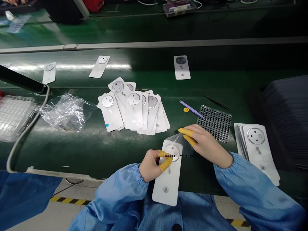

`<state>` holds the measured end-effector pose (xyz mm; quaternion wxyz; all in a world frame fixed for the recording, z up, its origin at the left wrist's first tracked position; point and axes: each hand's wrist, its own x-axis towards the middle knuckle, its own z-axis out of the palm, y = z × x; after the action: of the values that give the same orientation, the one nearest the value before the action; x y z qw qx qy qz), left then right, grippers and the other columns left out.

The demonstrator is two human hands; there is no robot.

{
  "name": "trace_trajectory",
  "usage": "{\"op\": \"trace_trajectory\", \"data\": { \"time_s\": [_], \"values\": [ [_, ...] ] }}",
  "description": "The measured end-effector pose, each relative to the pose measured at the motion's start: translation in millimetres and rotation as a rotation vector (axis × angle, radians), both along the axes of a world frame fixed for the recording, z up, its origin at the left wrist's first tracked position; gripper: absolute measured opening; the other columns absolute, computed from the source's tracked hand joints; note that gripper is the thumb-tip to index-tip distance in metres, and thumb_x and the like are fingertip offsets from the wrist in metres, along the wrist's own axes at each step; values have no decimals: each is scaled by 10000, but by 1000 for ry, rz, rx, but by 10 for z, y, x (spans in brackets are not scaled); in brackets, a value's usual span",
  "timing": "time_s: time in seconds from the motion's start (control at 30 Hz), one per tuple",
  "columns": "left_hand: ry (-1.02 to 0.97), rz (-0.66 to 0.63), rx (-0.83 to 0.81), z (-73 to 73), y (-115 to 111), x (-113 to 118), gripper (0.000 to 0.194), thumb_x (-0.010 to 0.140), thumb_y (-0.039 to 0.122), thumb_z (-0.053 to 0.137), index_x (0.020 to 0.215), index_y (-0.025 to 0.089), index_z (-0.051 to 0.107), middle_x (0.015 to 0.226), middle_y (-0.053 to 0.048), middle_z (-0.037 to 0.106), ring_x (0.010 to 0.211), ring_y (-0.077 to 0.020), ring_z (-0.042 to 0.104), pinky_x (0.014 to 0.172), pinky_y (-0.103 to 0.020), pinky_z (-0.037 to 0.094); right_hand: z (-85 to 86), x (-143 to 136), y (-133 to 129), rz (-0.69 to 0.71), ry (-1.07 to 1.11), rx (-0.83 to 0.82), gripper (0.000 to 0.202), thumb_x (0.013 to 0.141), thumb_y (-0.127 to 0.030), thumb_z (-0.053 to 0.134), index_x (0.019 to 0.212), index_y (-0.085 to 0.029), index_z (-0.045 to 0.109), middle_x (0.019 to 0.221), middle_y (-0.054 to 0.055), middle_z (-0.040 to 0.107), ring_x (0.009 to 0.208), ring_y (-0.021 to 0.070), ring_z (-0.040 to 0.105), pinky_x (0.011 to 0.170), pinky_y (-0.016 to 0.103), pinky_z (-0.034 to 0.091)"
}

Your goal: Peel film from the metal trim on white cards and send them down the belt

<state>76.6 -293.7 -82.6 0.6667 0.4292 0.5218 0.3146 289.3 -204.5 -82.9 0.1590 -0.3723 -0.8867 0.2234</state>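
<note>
In front of me a white phone back panel [166, 178] with a round camera area lies at the table's near edge. Over its upper part is a clear film [186, 146] with a row of small black dots. My left hand [151, 164], in yellow finger cots, is closed in a pinch on the film's left end, above the camera area. With thumb and finger close together, my right hand [204, 142] grips the film's upper right corner. A sheet of black dots [216, 122] lies beyond the right hand, purple tweezers [191, 109] touching its edge.
Several white panels [133, 110] lie in a loose pile ahead, and another stack [258, 147] is at the right. Dark tweezers [218, 102], a yellow finger cot [186, 109], crumpled plastic [69, 110] and clear trays [15, 117] lie around. Single panels [182, 68] rest on the strip behind.
</note>
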Motion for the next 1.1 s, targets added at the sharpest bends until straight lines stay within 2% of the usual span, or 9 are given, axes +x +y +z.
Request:
{"op": "trace_trajectory", "data": {
  "time_s": [0.17, 0.3, 0.47, 0.57, 0.7, 0.9, 0.97, 1.1],
  "values": [
    [-99, 29, -81, 8, -12, 32, 370, 709, 394, 755, 878, 65, 735, 828, -135, 740, 702, -230, 698, 595, -286, 559, -11, -71, -22, 11, 0, 84, 374, 805, 54, 408, 1062, -113, 621, 1108, 130, 623, 1039, 252, 568, 842, 473, 569],
    [-86, 100, -97, 2, 1, 46, 389, 695, 438, 766, 858, 86, 755, 787, -118, 742, 694, -218, 685, 591, -278, 546, 85, -118, -231, -4, 174, 123, 302, 832, 8, 463, 1045, -155, 603, 1207, 142, 568, 1160, 270, 516, 905, 524, 527],
    [-158, 112, -36, -37, -12, 70, 400, 755, 474, 707, 888, 101, 754, 821, -116, 724, 704, -200, 670, 605, -270, 537, 105, -184, -554, 89, 301, 33, 154, 875, -54, 491, 966, -141, 579, 1023, 131, 622, 973, 211, 615, 732, 360, 600],
    [-87, 104, 26, -71, -36, 78, 400, 797, 470, 660, 916, 98, 751, 834, -119, 701, 666, -179, 643, 566, -256, 523, 43, -195, -600, 82, 341, 18, 167, 894, -71, 473, 994, -149, 581, 1047, 127, 619, 987, 199, 623, 756, 333, 606],
    [-18, 46, 85, -90, -61, 80, 355, 844, 414, 617, 978, 113, 747, 883, -126, 691, 710, -186, 643, 584, -250, 527, -25, -188, -590, 32, 395, -89, 232, 904, -101, 490, 1117, -156, 564, 1068, 109, 621, 971, 171, 633, 793, 298, 598],
    [-31, 57, 73, -99, -83, 102, 363, 854, 405, 606, 1007, 104, 738, 893, -127, 689, 682, -184, 646, 608, -275, 541, -81, -196, -615, 20, 438, -114, 247, 889, -95, 523, 1126, -148, 568, 1037, 104, 637, 963, 168, 637, 792, 285, 594],
    [7, 49, 117, -89, -79, 103, 346, 868, 386, 588, 1021, 112, 733, 912, -128, 698, 693, -186, 653, 597, -264, 536, -118, -192, -630, 18, 438, -96, 269, 888, -88, 515, 1146, -154, 559, 1042, 105, 637, 967, 171, 637, 787, 293, 596],
    [170, -10, 331, -53, -51, 95, 264, 885, 301, 558, 953, 123, 740, 846, -110, 702, 745, -190, 655, 642, -256, 524, -209, -199, -664, 45, 450, -9, 291, 866, -70, 512, 1142, -148, 565, 1077, 131, 627, 996, 200, 627, 798, 336, 590]
  ]
}}
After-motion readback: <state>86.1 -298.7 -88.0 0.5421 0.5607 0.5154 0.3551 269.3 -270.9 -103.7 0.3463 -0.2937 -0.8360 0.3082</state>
